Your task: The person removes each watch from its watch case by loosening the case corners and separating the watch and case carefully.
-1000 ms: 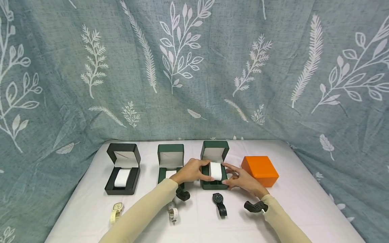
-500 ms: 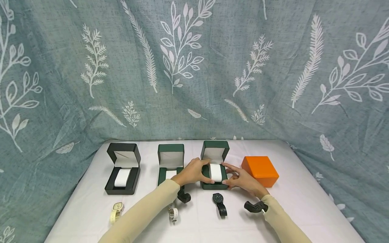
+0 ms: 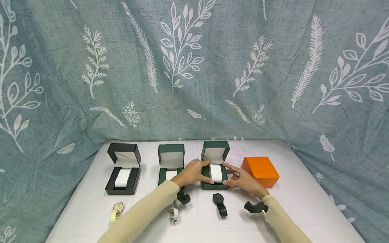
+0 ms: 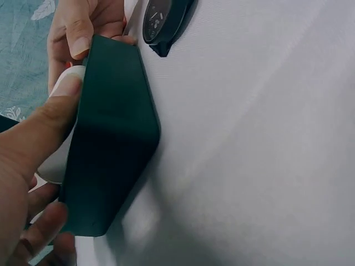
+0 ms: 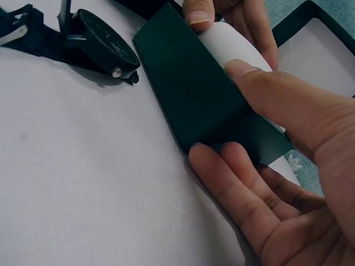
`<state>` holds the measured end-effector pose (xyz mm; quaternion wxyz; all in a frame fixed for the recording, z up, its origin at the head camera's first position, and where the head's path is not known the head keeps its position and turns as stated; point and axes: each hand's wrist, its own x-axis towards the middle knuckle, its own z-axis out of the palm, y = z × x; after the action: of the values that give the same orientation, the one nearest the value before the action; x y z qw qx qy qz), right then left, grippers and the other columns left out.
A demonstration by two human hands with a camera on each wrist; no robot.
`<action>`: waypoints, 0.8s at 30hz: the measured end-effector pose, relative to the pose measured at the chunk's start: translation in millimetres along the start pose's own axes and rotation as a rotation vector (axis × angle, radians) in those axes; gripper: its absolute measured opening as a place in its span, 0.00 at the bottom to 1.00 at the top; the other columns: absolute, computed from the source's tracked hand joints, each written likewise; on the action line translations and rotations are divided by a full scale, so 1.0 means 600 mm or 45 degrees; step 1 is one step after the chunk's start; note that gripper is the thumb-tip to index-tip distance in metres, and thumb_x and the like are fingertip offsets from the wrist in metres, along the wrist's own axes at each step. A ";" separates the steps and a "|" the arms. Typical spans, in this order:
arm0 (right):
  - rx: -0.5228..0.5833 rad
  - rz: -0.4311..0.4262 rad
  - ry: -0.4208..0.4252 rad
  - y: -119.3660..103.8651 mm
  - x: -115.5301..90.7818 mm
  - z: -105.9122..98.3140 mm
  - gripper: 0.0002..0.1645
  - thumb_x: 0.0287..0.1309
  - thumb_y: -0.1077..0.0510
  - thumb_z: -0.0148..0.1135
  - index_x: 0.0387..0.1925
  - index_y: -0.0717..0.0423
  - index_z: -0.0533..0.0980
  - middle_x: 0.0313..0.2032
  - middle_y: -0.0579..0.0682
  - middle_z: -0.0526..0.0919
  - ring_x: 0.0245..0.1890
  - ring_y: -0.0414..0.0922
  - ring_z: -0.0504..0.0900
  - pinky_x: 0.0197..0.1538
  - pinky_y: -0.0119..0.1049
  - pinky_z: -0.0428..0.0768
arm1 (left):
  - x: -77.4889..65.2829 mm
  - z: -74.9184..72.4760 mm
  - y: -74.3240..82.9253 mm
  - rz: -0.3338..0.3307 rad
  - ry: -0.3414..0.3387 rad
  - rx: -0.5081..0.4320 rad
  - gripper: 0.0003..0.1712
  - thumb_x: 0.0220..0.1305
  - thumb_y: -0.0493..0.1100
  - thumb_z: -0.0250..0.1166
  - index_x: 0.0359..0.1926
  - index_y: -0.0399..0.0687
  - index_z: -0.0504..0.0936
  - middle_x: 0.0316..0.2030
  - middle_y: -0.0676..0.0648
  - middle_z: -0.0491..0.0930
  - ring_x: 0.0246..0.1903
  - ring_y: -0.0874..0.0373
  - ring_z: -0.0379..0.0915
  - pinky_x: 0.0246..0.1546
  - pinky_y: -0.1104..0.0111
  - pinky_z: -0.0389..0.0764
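Observation:
A white watch cushion [image 3: 216, 173] sits in the open green watch box [image 3: 215, 186] at centre right. My left hand [image 3: 193, 172] grips the cushion from the left, its thumb at the near end and index finger at the far end. From the right, my right hand [image 3: 243, 182] holds it with thumb and index finger. In the right wrist view, other right-hand fingers [image 5: 222, 183] touch the box's outer wall. The left wrist view shows the left thumb [image 4: 47, 119] on the cushion above the box wall. A black watch [image 3: 219, 204] lies just in front of the box.
Left of my hands stand a second open green box [image 3: 171, 148] and an open black box [image 3: 124, 192]. To the right is an orange box [image 3: 261, 170]. A cream-strapped watch [image 3: 117, 212] and a white-strapped watch [image 3: 173, 214] lie near the left arm. Patterned cloth hangs behind.
Over the last second the cushion has sunk slightly deeper and nearer the front in the green box. My left hand has shifted a little with it; the right hand has barely moved.

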<state>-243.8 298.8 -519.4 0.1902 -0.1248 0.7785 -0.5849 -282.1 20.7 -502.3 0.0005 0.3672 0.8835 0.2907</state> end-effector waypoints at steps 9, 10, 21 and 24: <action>-0.001 0.009 0.015 0.000 -0.001 0.001 0.54 0.58 0.55 0.78 0.80 0.40 0.59 0.70 0.66 0.64 0.39 0.56 0.84 0.47 0.49 0.84 | -0.003 -0.001 -0.001 0.013 -0.001 -0.058 0.44 0.56 0.61 0.77 0.68 0.41 0.78 0.43 0.46 0.87 0.34 0.63 0.77 0.37 0.72 0.76; -0.004 0.009 0.016 0.000 -0.001 0.001 0.54 0.58 0.55 0.78 0.80 0.40 0.59 0.70 0.66 0.64 0.39 0.56 0.84 0.47 0.49 0.84 | -0.004 -0.001 -0.001 0.019 -0.006 -0.045 0.43 0.57 0.61 0.77 0.67 0.41 0.79 0.49 0.46 0.87 0.40 0.62 0.80 0.43 0.71 0.78; -0.005 0.002 0.013 0.005 0.003 0.000 0.53 0.59 0.56 0.77 0.80 0.43 0.59 0.68 0.67 0.64 0.38 0.55 0.85 0.47 0.48 0.85 | -0.006 -0.001 0.000 0.030 0.031 0.035 0.37 0.58 0.60 0.77 0.64 0.47 0.83 0.59 0.52 0.82 0.56 0.58 0.80 0.55 0.65 0.78; -0.001 -0.002 0.016 0.003 0.001 0.002 0.53 0.59 0.57 0.77 0.80 0.45 0.59 0.66 0.68 0.65 0.38 0.54 0.85 0.46 0.48 0.85 | -0.006 -0.001 0.001 0.031 0.047 0.053 0.35 0.59 0.60 0.76 0.62 0.48 0.84 0.58 0.53 0.83 0.55 0.59 0.80 0.54 0.65 0.79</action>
<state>-243.7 298.1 -521.4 0.1849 -0.1219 0.7799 -0.5854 -279.3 18.5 -502.1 -0.0271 0.3726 0.8847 0.2789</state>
